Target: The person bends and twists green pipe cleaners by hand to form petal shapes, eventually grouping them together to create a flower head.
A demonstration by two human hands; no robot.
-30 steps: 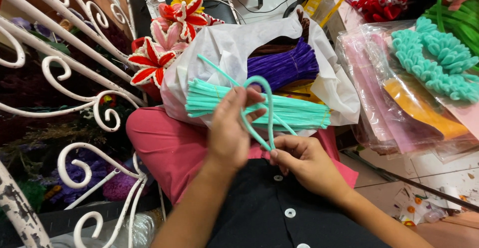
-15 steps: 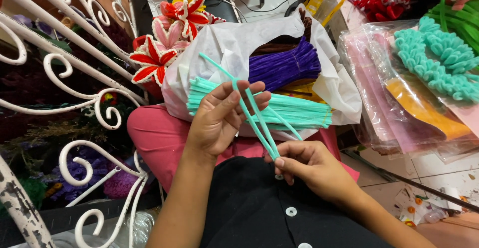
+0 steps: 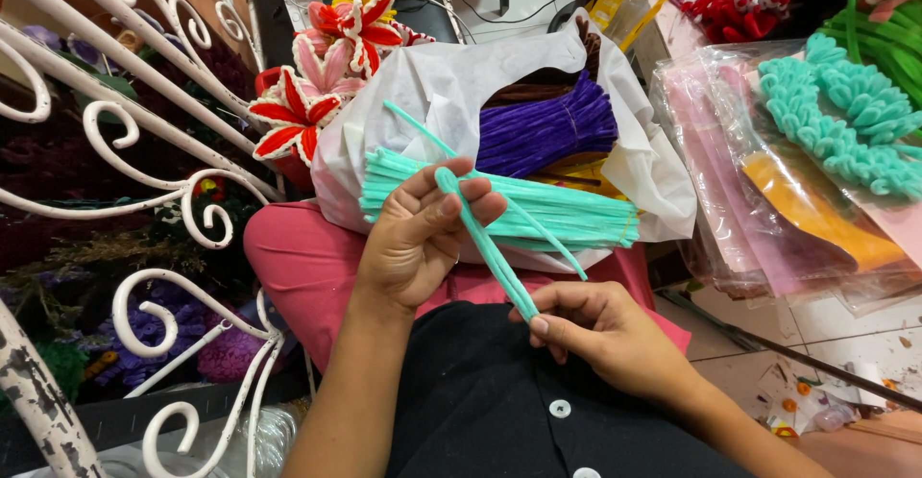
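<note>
Folded mint pipe cleaner (image 3: 485, 243), just in front of white bag (image 3: 451, 94): bend pinched betw. left hand (image 3: 418, 233) thumb & fingers, lower ends gripped by right hand (image 3: 595, 329). Mint bundle (image 3: 557, 214) & purple bundle (image 3: 547, 132) inside bag.

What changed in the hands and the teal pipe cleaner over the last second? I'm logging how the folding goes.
The open loop in the teal pipe cleaner has been drawn flat into a narrow, nearly straight fold. The left hand now pinches its upper bend, and the right hand has slid down to grip the lower end. The white bag with the teal bundle and purple bundle stayed put on the lap.
</note>
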